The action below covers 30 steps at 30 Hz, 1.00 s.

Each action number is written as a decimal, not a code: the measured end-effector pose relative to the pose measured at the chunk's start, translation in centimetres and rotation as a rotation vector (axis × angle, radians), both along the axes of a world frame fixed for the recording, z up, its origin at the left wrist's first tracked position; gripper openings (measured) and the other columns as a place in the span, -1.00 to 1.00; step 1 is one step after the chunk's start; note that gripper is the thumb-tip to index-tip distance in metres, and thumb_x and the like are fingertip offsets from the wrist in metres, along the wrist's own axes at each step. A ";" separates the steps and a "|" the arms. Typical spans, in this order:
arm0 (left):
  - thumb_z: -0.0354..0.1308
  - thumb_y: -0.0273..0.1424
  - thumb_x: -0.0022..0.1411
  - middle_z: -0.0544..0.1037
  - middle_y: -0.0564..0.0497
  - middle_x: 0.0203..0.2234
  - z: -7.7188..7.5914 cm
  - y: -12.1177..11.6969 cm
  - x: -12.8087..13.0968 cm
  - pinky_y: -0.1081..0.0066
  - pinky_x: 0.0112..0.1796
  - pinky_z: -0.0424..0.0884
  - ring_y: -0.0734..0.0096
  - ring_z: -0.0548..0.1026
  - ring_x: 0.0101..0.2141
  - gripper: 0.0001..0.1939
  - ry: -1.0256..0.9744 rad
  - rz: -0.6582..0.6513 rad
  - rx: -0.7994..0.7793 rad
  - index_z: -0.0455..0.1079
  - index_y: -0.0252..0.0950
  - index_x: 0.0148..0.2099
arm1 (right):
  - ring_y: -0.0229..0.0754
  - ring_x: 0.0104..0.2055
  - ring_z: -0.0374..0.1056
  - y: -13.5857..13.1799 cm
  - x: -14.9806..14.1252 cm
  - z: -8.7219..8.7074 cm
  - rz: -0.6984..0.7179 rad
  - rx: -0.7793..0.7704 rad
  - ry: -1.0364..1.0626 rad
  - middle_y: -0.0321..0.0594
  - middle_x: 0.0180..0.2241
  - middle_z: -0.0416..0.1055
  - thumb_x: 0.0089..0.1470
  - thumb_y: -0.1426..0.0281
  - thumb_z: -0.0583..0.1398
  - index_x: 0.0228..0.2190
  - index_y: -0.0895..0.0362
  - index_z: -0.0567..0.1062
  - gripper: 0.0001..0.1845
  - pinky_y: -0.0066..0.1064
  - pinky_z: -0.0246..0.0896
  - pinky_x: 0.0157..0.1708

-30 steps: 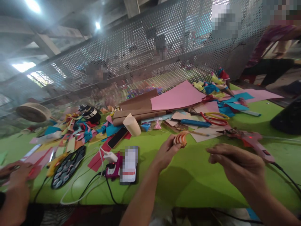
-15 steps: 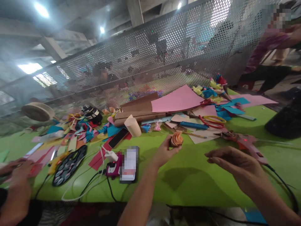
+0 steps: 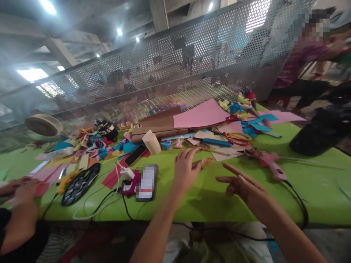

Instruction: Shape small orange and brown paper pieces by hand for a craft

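A small rolled orange paper flower (image 3: pixel 206 163) sits in the grip of my left hand (image 3: pixel 186 170), above the middle of the green table. It is tilted on its side and blurred, partly hidden by my fingers. To its right, my right hand (image 3: pixel 245 188) points toward the flower with its fingers apart and nothing in them. Beyond my right hand lies a pink hot glue gun (image 3: pixel 270 162) with a glowing red light. A pencil (image 3: pixel 214 150) and scissors with red and yellow handles (image 3: pixel 237 138) lie behind my hands, beside a blue box cutter (image 3: pixel 217 142).
A phone (image 3: pixel 146 182) leans on a magenta power adapter (image 3: pixel 129 185) with cables. Coloured paper scraps (image 3: pixel 90 146) are heaped at the left, near a co-worker's hands (image 3: pixel 26 188). A dark bottle (image 3: pixel 315 129) stands right. Pink paper (image 3: pixel 201 114) lies near the perforated screen (image 3: pixel 164 78).
My left hand has turned over, tipping the orange flower from upright onto its side. My right hand has come closer to it and its fingers have spread. The view has shifted slightly.
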State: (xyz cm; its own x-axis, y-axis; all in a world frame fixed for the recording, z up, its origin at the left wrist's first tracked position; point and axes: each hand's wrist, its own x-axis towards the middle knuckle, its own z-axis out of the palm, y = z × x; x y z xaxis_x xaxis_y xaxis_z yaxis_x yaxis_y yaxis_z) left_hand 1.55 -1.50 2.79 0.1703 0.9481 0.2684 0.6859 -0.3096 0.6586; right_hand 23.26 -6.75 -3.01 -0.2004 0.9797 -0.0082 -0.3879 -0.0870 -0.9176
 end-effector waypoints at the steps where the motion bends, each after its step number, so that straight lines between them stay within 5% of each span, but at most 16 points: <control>1: 0.16 -0.38 0.31 0.47 -0.15 0.11 0.2 -0.8 0.6 0.03 0.21 0.19 0.05 0.35 0.17 -0.59 -0.114 -0.052 -0.016 0.39 -0.18 0.20 | -0.12 -0.40 0.48 0.0 -0.2 0.0 0.026 -0.023 0.062 0.00 -0.13 0.63 0.18 0.03 0.24 0.13 -0.02 0.51 -0.45 -0.29 0.46 -0.40; 4: 0.16 -0.26 0.32 0.56 -0.11 0.02 0.2 -3.0 2.7 0.16 0.13 0.32 0.15 0.46 0.06 -0.60 -0.460 -0.248 -0.201 0.44 -0.20 0.17 | -0.10 -0.43 0.47 -0.4 -0.8 0.0 0.110 -0.089 0.170 -0.03 -0.23 0.64 0.17 -0.05 0.21 0.13 -0.04 0.52 -0.41 -0.32 0.42 -0.45; 7: 0.21 -0.24 0.27 0.62 -0.06 -0.11 -0.2 -4.0 4.6 0.26 0.01 0.40 0.24 0.53 -0.08 -0.66 -0.631 -0.179 -0.333 0.53 -0.24 0.04 | -0.12 -0.49 0.43 -1.2 -1.3 -0.3 0.170 -0.128 0.247 -0.07 -0.33 0.63 0.16 -0.08 0.19 0.13 -0.04 0.51 -0.38 -0.34 0.38 -0.50; 11: 0.26 -0.29 0.20 0.66 -0.06 -0.26 -0.8 -3.9 6.1 0.33 -0.11 0.46 0.28 0.57 -0.21 -0.79 -0.756 -0.061 -0.324 0.61 -0.31 -0.20 | -0.13 -0.49 0.41 -2.1 -1.5 -1.3 0.169 -0.091 0.234 -0.12 -0.37 0.62 0.19 -0.04 0.20 0.24 -0.03 0.38 -0.32 -0.35 0.35 -0.50; 17: 0.27 -0.34 0.23 0.68 -0.04 -0.38 -2.5 -3.7 7.1 0.33 -0.19 0.47 0.28 0.58 -0.32 -0.86 -0.521 0.112 -0.079 0.62 -0.28 -0.27 | -0.12 -0.26 0.47 -2.9 -1.6 -1.5 0.029 0.131 -0.139 -0.14 -0.07 0.58 0.24 0.10 0.22 0.37 -0.04 0.14 -0.24 -0.27 0.38 -0.15; 22: 0.20 -0.38 0.28 0.63 -0.04 -0.44 -4.0 -4.2 7.7 0.25 -0.12 0.45 0.28 0.56 -0.32 -0.85 -0.277 0.145 0.205 0.57 -0.25 -0.32 | 0.06 0.25 0.26 -3.7 -2.3 -1.7 -0.101 0.208 -0.279 -0.18 0.29 0.29 0.20 0.10 0.25 0.37 -0.10 0.14 -0.20 -0.08 0.13 0.24; 24: 0.12 -0.38 0.33 0.64 -0.09 -0.34 -4.7 -5.2 8.1 0.20 -0.05 0.45 0.24 0.57 -0.24 -0.81 -0.296 0.086 0.213 0.57 -0.26 -0.22 | 0.06 0.38 0.08 -4.2 -2.3 -2.1 -0.145 0.192 -0.259 -0.24 0.38 0.13 0.19 0.12 0.26 0.35 -0.11 0.16 -0.22 -0.04 -0.08 0.34; 26: 0.02 -0.35 0.38 0.60 -0.19 -0.04 -5.4 -6.8 8.7 0.13 0.10 0.39 0.16 0.52 0.01 -0.69 -0.377 -0.015 0.152 0.51 -0.28 0.03 | 0.01 0.45 -0.11 -4.7 -2.1 -2.5 -0.180 0.154 -0.187 -0.31 0.42 0.01 0.20 0.13 0.25 0.36 -0.13 0.15 -0.23 -0.05 -0.32 0.41; 28: -0.06 -0.25 0.42 0.26 -0.25 0.33 -6.0 -8.8 9.5 0.04 0.29 0.15 0.06 0.19 0.34 -0.45 -0.427 -0.174 0.072 0.19 -0.32 0.37 | -0.06 0.48 -0.25 -5.1 -2.0 -2.6 -0.198 0.112 -0.068 -0.38 0.44 -0.05 0.24 0.09 0.19 0.37 -0.14 0.12 -0.25 -0.09 -0.46 0.42; 30: -0.17 -0.20 0.44 -0.09 -0.20 0.46 -6.3 -10.5 10.2 0.00 0.38 -0.10 0.05 -0.13 0.43 -0.31 -0.423 -0.311 -0.009 -0.19 -0.33 0.50 | -0.11 0.48 -0.28 -5.5 -2.2 -2.3 -0.222 0.071 0.062 -0.42 0.43 -0.05 0.29 0.03 0.09 0.37 -0.15 0.12 -0.31 -0.13 -0.45 0.43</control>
State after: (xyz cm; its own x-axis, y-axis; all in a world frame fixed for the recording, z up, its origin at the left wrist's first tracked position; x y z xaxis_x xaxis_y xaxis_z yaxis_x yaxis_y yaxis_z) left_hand 11.78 -12.01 -3.49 0.3223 0.8728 0.3666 0.2358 -0.4490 0.8618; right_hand 21.10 -12.24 -5.34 0.0224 0.9974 0.0679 -0.4456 0.0708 -0.8924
